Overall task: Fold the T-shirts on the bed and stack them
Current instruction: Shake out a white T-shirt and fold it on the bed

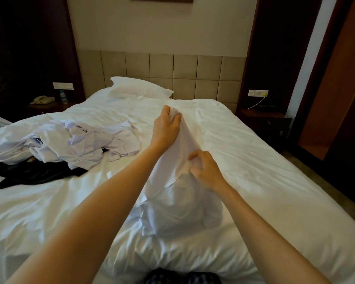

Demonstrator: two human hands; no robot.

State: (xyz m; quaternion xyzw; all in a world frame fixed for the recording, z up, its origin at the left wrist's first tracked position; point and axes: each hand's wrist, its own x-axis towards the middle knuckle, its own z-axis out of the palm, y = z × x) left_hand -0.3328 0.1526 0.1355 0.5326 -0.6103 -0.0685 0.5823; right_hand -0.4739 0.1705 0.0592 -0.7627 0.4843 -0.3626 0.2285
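The left hand (166, 125) is gripping a bunched edge of a white T-shirt (172, 201), with its fingers curled tight round the cloth. It is holding that edge up above the bed (264, 181), in front of the pillow (139, 89) and slightly to the pillow's right. The right hand (206, 170) is pinching the same shirt lower down, farther from the pillow, with its fingertips and thumb digging into the fabric. The shirt is hanging between the two hands in a loose drape. Its lower part is lying crumpled on the white bed cover, at the end of the bed away from the pillow.

A pile of unfolded pale shirts (86, 140) is lying in front of the pillow and to its left, well apart from the held shirt. A black garment (37, 174) is spreading out from under the side of the pile that faces away from the pillow.

A padded headboard (172, 72) is standing right behind the pillow. To the pillow's left, a telephone (42, 99) and a water bottle (63, 96) are sitting side by side on a dark bedside surface (47, 106). To the pillow's right, a wall socket (258, 92) is showing, with a yellow cable trailing down from it.
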